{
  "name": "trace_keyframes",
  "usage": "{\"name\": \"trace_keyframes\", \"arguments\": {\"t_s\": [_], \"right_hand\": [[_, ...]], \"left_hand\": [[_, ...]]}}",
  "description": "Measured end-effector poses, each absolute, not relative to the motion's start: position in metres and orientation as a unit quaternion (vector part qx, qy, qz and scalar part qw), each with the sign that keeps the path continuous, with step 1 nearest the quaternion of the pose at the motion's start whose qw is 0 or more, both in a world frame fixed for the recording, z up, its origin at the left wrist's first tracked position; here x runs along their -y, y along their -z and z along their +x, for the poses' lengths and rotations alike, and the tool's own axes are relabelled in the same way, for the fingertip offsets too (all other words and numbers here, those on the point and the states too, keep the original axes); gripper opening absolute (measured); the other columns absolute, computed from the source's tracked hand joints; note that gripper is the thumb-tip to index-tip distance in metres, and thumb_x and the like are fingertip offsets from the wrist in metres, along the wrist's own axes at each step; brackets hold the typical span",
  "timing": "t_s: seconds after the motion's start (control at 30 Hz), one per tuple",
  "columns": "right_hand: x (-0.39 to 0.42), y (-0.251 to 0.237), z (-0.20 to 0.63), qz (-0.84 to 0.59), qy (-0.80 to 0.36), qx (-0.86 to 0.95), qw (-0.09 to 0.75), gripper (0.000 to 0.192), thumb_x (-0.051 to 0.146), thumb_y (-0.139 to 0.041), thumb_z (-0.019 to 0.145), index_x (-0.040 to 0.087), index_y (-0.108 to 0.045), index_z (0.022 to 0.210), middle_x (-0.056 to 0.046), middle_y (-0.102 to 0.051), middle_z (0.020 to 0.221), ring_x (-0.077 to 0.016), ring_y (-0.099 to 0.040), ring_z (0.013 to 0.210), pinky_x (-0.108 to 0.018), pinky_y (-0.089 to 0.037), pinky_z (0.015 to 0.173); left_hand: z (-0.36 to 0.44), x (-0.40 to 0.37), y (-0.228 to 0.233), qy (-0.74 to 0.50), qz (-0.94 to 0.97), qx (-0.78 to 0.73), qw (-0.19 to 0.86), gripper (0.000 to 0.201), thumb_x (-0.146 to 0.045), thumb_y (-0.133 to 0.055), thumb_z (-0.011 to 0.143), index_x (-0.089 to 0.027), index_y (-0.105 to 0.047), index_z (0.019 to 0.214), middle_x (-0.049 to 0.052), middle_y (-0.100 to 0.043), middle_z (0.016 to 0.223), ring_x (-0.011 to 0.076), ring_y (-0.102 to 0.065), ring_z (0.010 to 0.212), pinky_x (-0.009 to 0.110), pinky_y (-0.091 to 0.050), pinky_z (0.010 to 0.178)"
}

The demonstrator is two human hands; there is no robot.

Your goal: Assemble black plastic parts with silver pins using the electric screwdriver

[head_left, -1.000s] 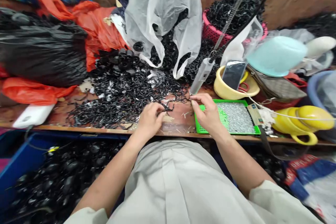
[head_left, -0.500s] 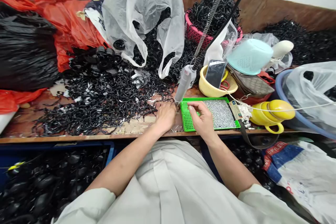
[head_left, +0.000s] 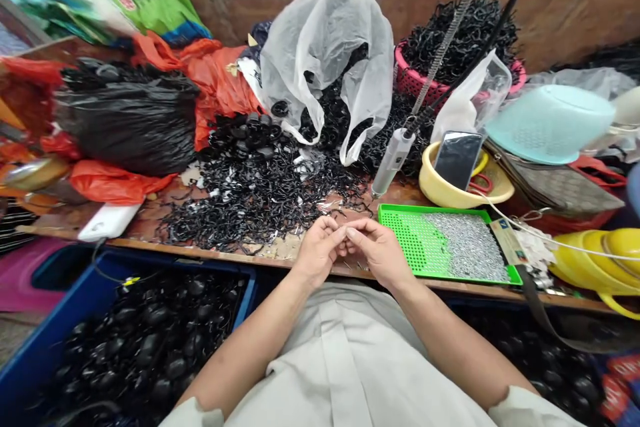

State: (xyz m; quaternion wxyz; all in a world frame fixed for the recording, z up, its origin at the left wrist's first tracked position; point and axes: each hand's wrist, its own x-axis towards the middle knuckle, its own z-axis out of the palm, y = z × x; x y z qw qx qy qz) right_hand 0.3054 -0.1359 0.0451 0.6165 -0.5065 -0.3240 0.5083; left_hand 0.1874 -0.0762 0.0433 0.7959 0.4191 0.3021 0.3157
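Note:
Fingertips together, my left hand point(head_left: 319, 250) and my right hand point(head_left: 379, 250) meet over the table's front edge. Both are closed in a pinch; whatever lies between the fingers is too small or hidden to make out. Just beyond them a grey electric screwdriver point(head_left: 393, 161) hangs from a coil spring point(head_left: 454, 27), its tip near the tabletop. To the right of my right hand lies a green perforated tray point(head_left: 411, 240) with many small silvery screws point(head_left: 473, 247) heaped toward its right side. Thin black strap-like pieces point(head_left: 240, 197) are piled left of my left hand.
A yellow bowl point(head_left: 435, 190) holding a phone point(head_left: 457, 159) stands behind the tray. Past it are a pale blue basket point(head_left: 553, 123) and a yellow cup point(head_left: 585, 257). A white plastic bag point(head_left: 330, 33) sits at the back. Below, a blue crate point(head_left: 75, 320) holds black parts.
My left hand has left the screwdriver tip, and my right hand has come away from over the tray. They now touch at the fingertips. The view has turned left.

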Motion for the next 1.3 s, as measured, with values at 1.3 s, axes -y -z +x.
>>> {"name": "trace_keyframes", "arguments": {"t_s": [1.3], "right_hand": [[0.135, 0.001, 0.292, -0.626, -0.157, 0.601, 0.471, 0.017, 0.019, -0.046, 0.092, 0.02, -0.062, 0.098, -0.007, -0.063, 0.089, -0.0196, -0.06, 0.086, -0.034, -0.05, 0.079]], "left_hand": [[0.142, -0.044, -0.045, -0.111, 0.886, -0.45, -0.026, 0.017, -0.02, -0.048, 0.086, -0.017, -0.065, 0.088, 0.014, -0.062, 0.088, 0.0298, -0.057, 0.088, 0.042, -0.043, 0.079]]}}
